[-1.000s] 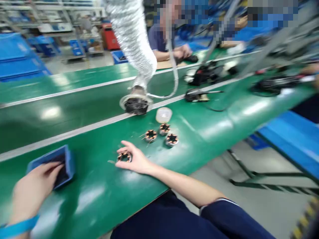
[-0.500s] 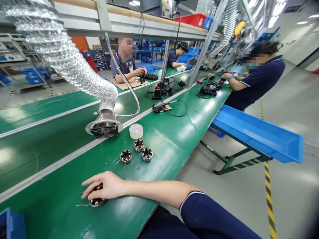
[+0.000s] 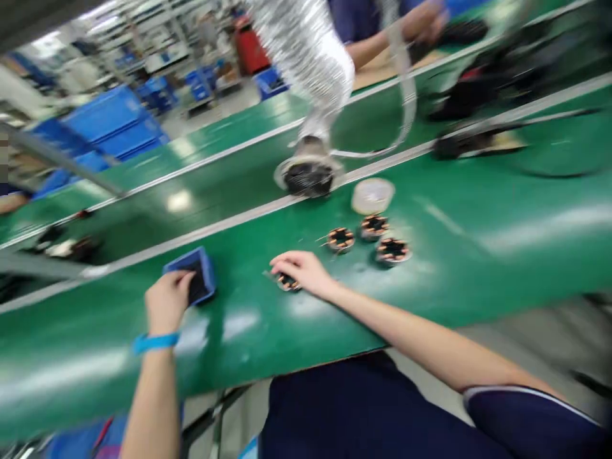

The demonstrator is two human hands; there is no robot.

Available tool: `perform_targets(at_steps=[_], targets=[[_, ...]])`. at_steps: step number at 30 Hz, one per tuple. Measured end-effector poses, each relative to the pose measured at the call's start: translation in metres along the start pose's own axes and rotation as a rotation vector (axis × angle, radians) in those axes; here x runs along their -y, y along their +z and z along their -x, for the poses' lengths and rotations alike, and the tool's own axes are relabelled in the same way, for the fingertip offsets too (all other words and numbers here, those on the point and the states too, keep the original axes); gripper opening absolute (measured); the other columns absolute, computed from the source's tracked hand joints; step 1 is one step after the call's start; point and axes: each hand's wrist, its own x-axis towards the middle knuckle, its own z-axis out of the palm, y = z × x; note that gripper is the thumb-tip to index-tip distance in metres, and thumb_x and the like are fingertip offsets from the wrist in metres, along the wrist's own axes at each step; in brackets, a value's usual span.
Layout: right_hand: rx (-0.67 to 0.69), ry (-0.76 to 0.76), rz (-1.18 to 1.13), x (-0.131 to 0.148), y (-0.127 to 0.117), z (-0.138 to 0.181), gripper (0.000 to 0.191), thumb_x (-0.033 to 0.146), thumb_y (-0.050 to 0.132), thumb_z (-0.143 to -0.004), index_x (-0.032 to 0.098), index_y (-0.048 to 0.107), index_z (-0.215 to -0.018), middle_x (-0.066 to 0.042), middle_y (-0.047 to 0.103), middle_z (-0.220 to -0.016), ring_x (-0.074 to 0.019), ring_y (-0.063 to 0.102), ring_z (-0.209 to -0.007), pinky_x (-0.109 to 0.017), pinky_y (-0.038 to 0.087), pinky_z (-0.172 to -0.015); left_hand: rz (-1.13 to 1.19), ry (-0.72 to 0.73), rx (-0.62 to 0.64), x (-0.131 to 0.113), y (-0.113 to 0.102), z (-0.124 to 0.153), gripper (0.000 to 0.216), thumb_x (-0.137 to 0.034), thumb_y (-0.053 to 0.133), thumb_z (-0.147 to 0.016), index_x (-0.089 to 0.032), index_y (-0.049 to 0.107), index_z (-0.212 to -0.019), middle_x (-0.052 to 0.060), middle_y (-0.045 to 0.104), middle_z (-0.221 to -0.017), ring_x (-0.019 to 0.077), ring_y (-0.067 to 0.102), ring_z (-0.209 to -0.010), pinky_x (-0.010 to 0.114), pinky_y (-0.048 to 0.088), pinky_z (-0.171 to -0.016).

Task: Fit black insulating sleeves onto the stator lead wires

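Note:
My right hand [image 3: 302, 271] lies over a small round copper-wound motor stator [image 3: 288, 283] on the green bench, fingers curved around it. My left hand [image 3: 166, 301], with a blue wristband, reaches into a small blue tray [image 3: 203, 274] at the left; its fingertips are hidden inside the tray. Three more stators [image 3: 340, 239] [image 3: 374, 225] [image 3: 393, 250] stand in a cluster just right of my right hand. The frame is blurred by motion.
A silver flexible duct ends in a round fan-grille hood [image 3: 308, 175] behind the stators, with a roll of clear tape [image 3: 373, 195] beside it. Black tools and cables [image 3: 461, 143] lie at the far right. Another person's forearm [image 3: 377, 41] rests across the conveyor [image 3: 143, 210].
The view swung back down and left, so the blue tray and my left hand show again. My right hand stays on the same stator.

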Motion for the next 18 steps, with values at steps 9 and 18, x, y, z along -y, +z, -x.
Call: perform_targets(at_steps=[9, 18], targets=[[0.2, 0.03, 0.38, -0.007, -0.008, 0.0, 0.053, 0.056, 0.083, -0.074, 0.015, 0.078, -0.107, -0.012, 0.075, -0.098, -0.02, 0.066, -0.071, -0.032, 0.052, -0.063, 0.16, -0.12, -0.036, 0.038, 0.004, 0.023, 0.014, -0.015, 0.059, -0.089, -0.018, 0.073, -0.09, 0.009, 0.074, -0.098, 0.0207, 0.068, -0.091, 0.033, 0.053, -0.089], [0.034, -0.015, 0.408, -0.02, 0.009, 0.001, 0.053, 0.063, 0.079, -0.074, 0.014, 0.076, -0.094, -0.006, 0.064, -0.067, -0.0161, 0.054, -0.053, -0.03, 0.041, -0.052, 0.466, -0.325, -0.066, 0.044, 0.003, 0.028, 0.013, -0.011, 0.064, -0.085, -0.015, 0.075, -0.09, 0.005, 0.074, -0.088, 0.0136, 0.065, -0.07, 0.028, 0.055, -0.074]])
